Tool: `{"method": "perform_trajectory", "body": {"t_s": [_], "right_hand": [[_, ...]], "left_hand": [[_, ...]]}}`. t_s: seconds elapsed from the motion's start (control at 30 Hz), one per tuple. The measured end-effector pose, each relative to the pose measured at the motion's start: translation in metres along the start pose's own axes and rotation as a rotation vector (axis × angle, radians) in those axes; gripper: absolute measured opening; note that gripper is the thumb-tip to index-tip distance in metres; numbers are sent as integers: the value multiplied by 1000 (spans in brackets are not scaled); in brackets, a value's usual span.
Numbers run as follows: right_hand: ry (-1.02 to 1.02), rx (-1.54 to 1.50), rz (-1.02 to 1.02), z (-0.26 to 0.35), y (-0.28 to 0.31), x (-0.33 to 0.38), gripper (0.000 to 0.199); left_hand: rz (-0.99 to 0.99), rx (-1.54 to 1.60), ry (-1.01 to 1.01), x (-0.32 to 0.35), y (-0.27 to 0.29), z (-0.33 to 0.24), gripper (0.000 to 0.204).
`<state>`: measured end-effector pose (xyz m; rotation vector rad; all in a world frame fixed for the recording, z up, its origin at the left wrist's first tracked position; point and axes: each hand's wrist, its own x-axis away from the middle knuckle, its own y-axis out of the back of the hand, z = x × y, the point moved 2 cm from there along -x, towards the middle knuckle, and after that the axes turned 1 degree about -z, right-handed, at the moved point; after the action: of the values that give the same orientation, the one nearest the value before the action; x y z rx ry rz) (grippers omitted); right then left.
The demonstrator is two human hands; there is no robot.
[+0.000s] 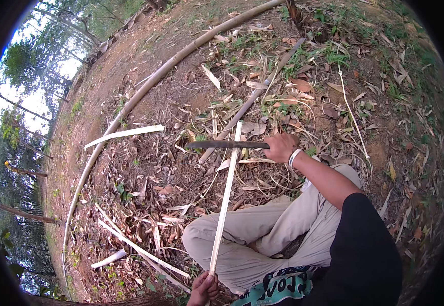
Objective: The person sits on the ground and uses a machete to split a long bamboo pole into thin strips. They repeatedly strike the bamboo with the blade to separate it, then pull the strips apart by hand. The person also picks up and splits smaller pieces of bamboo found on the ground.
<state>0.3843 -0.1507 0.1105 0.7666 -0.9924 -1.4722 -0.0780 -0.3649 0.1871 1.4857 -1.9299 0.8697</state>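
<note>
Here's the pale strip (224, 214), long, narrow and straight, slanting up and away from your left hand (204, 289), and you've got it by its near end, fingers closed right round it. From that grip it runs up in front of your bent knee in the beige trousers (252, 229); whether it rests on the cloth, you can't tell from here.

Up at the far part of the strip, there's your right hand (281, 148), wrapped tight on the handle end of a dark blade (206, 145). The blade points left from that fist, almost level, and crosses the strip just short of its far tip; how deep it bites, if it touches at all, can't be made out. A white band (294, 156) circles the wrist just behind that grip, and the black sleeve (367, 250) comes in below it.

Outward now! Beyond the blade, a dark pole (247, 104) slopes away up and right. Left of the blade's tip lies a short pale slat (125, 132), its left part over a long curved pole (173, 61). Left of your left hand, thin split strips (143, 250) sprawl on dry leaves (150, 188), a stubby pale piece (108, 258) beside them. Off to the right of your right fist, a slender pale stick (352, 115) lies alone.
</note>
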Motion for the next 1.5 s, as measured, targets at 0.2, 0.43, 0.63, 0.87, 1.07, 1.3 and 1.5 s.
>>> {"method": "perform_trajectory", "body": {"t_s": [0.2, 0.43, 0.63, 0.87, 1.07, 1.3, 1.5], "right_hand": [[-178, -182, -217, -20, 5, -20, 30], [165, -266, -354, 43, 35, 27, 17], [332, -173, -270, 46, 13, 32, 21], [-67, -178, -410, 1, 27, -19, 20], [211, -111, -185, 37, 18, 2, 22], [307, -82, -198, 46, 1, 8, 18], [-58, -89, -244, -7, 13, -32, 25]], "left_hand": [[173, -69, -98, -62, -67, -72, 24], [201, -164, -330, -192, -142, -160, 26], [298, -141, -306, -229, -194, -162, 22], [194, -437, -428, -219, -193, -155, 23], [63, -616, -605, -230, -174, -152, 27], [15, -717, -702, -233, -156, -150, 29], [140, -595, -536, -226, -163, -147, 27]]}}
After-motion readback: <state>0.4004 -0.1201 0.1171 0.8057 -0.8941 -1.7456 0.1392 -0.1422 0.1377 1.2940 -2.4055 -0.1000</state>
